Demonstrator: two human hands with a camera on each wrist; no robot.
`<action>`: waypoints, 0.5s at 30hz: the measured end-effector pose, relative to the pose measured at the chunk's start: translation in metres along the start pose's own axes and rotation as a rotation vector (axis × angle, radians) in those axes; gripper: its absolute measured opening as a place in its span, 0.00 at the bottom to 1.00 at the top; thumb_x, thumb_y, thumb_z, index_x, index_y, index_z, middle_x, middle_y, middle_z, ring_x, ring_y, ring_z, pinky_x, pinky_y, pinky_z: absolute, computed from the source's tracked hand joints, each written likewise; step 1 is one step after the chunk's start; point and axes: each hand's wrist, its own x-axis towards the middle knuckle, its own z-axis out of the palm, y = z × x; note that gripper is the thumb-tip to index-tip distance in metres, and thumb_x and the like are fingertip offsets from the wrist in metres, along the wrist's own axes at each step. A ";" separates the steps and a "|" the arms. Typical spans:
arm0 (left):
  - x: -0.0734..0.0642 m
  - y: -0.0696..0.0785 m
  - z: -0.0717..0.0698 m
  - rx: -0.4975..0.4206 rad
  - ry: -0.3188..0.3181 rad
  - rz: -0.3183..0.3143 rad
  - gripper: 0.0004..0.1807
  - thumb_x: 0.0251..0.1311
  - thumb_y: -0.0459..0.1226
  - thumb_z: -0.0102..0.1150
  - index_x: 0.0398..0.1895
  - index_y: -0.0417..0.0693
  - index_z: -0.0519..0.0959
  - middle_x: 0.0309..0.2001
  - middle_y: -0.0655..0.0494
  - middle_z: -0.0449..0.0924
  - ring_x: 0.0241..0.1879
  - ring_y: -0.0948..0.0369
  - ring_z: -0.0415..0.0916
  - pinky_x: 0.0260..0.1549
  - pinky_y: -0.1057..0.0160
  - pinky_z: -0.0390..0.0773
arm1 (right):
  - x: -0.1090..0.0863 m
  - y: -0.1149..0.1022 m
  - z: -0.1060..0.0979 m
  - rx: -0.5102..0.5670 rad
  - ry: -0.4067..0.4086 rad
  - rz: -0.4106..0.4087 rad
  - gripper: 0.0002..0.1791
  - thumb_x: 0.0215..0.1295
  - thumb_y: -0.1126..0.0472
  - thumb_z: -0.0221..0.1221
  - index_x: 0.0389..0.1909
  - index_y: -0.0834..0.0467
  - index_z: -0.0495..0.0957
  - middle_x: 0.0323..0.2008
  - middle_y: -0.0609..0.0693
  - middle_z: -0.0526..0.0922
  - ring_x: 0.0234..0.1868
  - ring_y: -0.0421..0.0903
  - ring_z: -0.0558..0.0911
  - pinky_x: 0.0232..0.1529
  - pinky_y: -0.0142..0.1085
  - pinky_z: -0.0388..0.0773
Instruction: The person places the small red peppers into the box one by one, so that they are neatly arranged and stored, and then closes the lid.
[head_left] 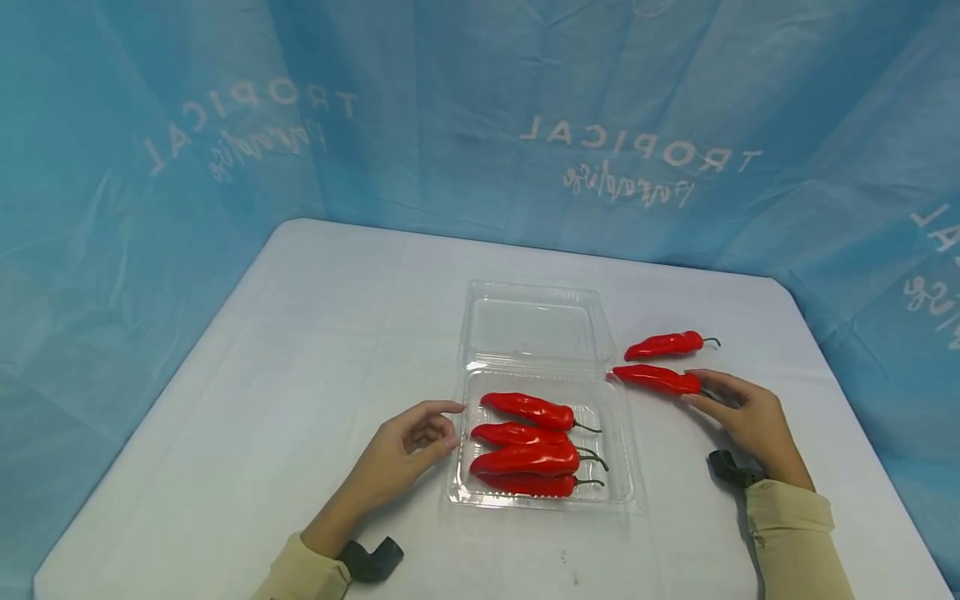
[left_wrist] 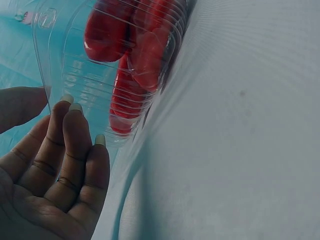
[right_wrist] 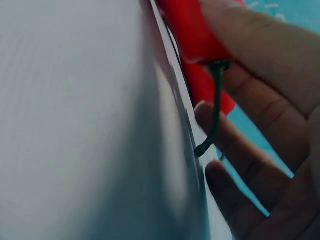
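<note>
Backdrop (head_left: 480,125): 1 blue cloth w/ white lettering, hanging behind and to both sides of the table.
Table (head_left: 300,358): 1, white cover, carrying everything else.
Clamshell box (head_left: 618,467): 1, clear plastic, sitting mid-table w/ its lid (head_left: 534,327) lying open flat on the far side.
Peppers, total: 6 red ones – 4 in the box, 2 out on the table to its right.
Boxed peppers (head_left: 525,458): 4, lying side by side, long axes running left-right, stems pointing right, tips pointing left toward the left hand.
Held pepper (head_left: 656,379): lying on the table just right of the box, near the lid hinge; long axis running left-right, tip pointing left at the box, stem end sitting at the right hand.
Spare pepper (head_left: 667,345): 1, lying just beyond the held one, apart from it, tip left, stem curling right.
Right hand (head_left: 750,421): fingers closing on the stem end of the held pepper – wrist view showing the thumb pressing on the red flesh and the dark stem crossing the fingers.
Left hand (head_left: 405,450): resting at the box's left wall, fingers loosely curled and close together, fingertips (left_wrist: 75,107) sitting right at the plastic, gripping nothing.
Wrist cams: 2 dark units, 1 at each cuff.
</note>
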 end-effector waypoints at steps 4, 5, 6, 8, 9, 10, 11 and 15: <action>0.000 0.000 0.000 0.000 0.003 0.003 0.21 0.67 0.39 0.67 0.62 0.51 0.79 0.39 0.59 0.82 0.40 0.59 0.81 0.48 0.64 0.81 | -0.003 -0.004 -0.004 0.016 0.035 0.019 0.39 0.61 0.34 0.66 0.68 0.53 0.76 0.66 0.62 0.75 0.69 0.68 0.67 0.58 0.70 0.70; 0.000 0.000 -0.001 0.001 0.003 0.003 0.21 0.67 0.40 0.67 0.62 0.51 0.79 0.39 0.59 0.82 0.40 0.59 0.81 0.48 0.64 0.81 | -0.004 -0.005 -0.005 0.025 0.049 0.033 0.39 0.62 0.34 0.66 0.68 0.53 0.76 0.67 0.61 0.75 0.69 0.67 0.67 0.58 0.70 0.70; 0.001 0.000 -0.001 0.000 0.003 0.001 0.21 0.67 0.40 0.67 0.62 0.51 0.79 0.39 0.59 0.82 0.40 0.59 0.81 0.48 0.64 0.81 | -0.005 -0.007 -0.006 0.040 0.064 0.048 0.39 0.62 0.34 0.66 0.68 0.53 0.76 0.67 0.61 0.75 0.69 0.67 0.68 0.57 0.69 0.71; 0.001 0.000 -0.001 -0.003 0.003 -0.002 0.21 0.67 0.40 0.67 0.62 0.52 0.79 0.39 0.58 0.82 0.40 0.59 0.81 0.48 0.64 0.81 | -0.008 -0.009 -0.009 0.057 0.096 0.073 0.39 0.63 0.35 0.65 0.69 0.52 0.76 0.67 0.59 0.76 0.68 0.64 0.69 0.57 0.62 0.75; 0.001 0.000 -0.001 -0.003 0.002 -0.006 0.21 0.67 0.40 0.67 0.62 0.52 0.79 0.39 0.58 0.82 0.40 0.59 0.81 0.48 0.65 0.81 | -0.009 -0.010 -0.011 0.067 0.111 0.088 0.39 0.62 0.34 0.65 0.69 0.52 0.76 0.67 0.59 0.76 0.67 0.63 0.70 0.57 0.55 0.79; 0.000 0.000 -0.001 -0.004 0.001 -0.009 0.21 0.67 0.40 0.67 0.62 0.52 0.79 0.40 0.58 0.82 0.40 0.59 0.81 0.48 0.65 0.81 | -0.010 -0.012 -0.013 0.073 0.126 0.104 0.39 0.63 0.34 0.65 0.69 0.51 0.76 0.67 0.58 0.76 0.67 0.63 0.71 0.55 0.50 0.81; 0.000 0.001 -0.001 -0.006 -0.001 -0.012 0.21 0.67 0.40 0.67 0.62 0.52 0.79 0.40 0.58 0.82 0.40 0.58 0.81 0.48 0.65 0.81 | -0.012 -0.014 -0.014 0.082 0.142 0.109 0.38 0.63 0.35 0.65 0.69 0.50 0.76 0.67 0.57 0.76 0.67 0.62 0.72 0.54 0.44 0.82; 0.000 0.001 -0.001 -0.005 -0.005 -0.020 0.21 0.67 0.39 0.67 0.62 0.52 0.79 0.40 0.58 0.82 0.40 0.59 0.81 0.48 0.65 0.81 | -0.015 -0.021 -0.015 0.107 0.198 0.106 0.36 0.62 0.36 0.66 0.68 0.49 0.77 0.66 0.55 0.77 0.65 0.59 0.74 0.47 0.24 0.77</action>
